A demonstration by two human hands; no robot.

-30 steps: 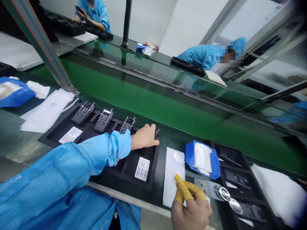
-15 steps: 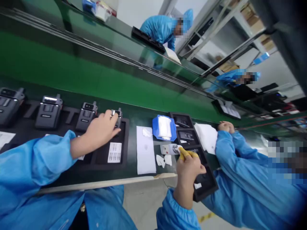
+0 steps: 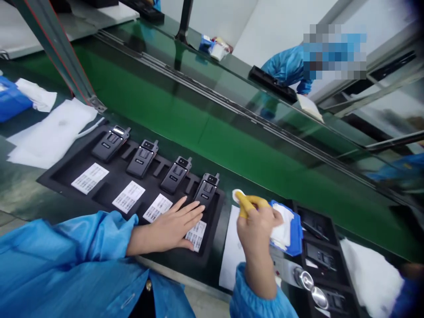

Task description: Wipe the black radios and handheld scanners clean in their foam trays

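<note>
My left hand (image 3: 174, 226) lies flat with fingers spread, its fingertips on the lower end of the rightmost handheld radio (image 3: 206, 191) and its thumb on the white label sheet (image 3: 196, 236) below it. My right hand (image 3: 256, 223), with yellow finger cots on some fingers, pinches a small white wiping pad (image 3: 237, 195) above the bench, to the right of that radio. Several black radios, one of them a radio with a lit screen (image 3: 111, 143), rest in the black foam tray (image 3: 212, 249). Beside my right wrist stands a white dispenser bottle (image 3: 286, 270) with its metal lid (image 3: 319, 297) flipped open.
A blue box (image 3: 296, 236) of white wipes stands behind my right hand, near a white paper sheet (image 3: 228, 260). Another foam tray (image 3: 339, 274) with radios is at right, beside white cloths (image 3: 371, 274). A metal post (image 3: 62, 57) rises at left.
The view has turned left. My right hand has left the dispenser bottle and moved toward the radios with the pad. My left hand has shifted from the radio's top to its lower end, flattening out.
</note>
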